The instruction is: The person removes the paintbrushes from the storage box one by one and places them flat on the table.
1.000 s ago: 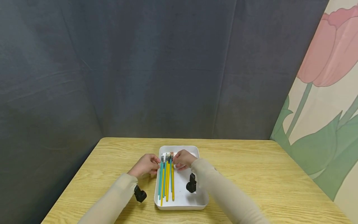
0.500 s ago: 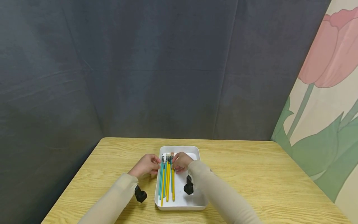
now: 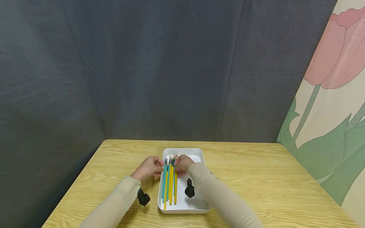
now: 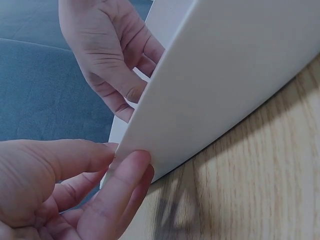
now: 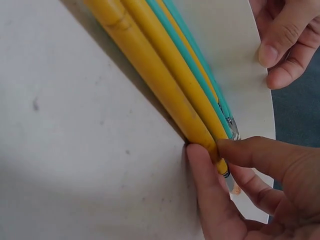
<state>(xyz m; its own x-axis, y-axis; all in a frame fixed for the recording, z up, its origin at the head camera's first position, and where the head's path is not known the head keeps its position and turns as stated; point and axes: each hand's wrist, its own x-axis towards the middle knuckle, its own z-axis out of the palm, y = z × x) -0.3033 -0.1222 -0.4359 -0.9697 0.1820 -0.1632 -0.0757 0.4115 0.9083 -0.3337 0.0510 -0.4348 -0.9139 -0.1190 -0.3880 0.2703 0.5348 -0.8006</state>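
A white tray (image 3: pixel 196 202) holds several paintbrushes with yellow and teal handles, lying lengthwise along its left side, bristles toward the far end. My left hand (image 3: pixel 149 167) pinches the tray's left rim; in the left wrist view the thumb and fingers (image 4: pixel 131 167) sit on either side of the white wall. Inside the tray, my right hand (image 3: pixel 183 164) pinches the rightmost, thick yellow paintbrush (image 5: pixel 165 95) close to its ferrule, with thumb and fingertips around the handle. More yellow and teal brushes (image 5: pixel 187 55) lie right beside it. The fingers partly hide its bristle end.
The tray stands on a light wooden table (image 3: pixel 256 180). Behind the table hangs a dark grey curtain (image 3: pixel 176 69). A wall with a painted pink tulip (image 3: pixel 328 53) rises at the right. Small black cameras (image 3: pixel 189 189) are strapped at both wrists.
My right hand has shifted slightly left, and the thick yellow paintbrush has moved a little closer to the other brushes. My left hand has stayed at the tray's rim.
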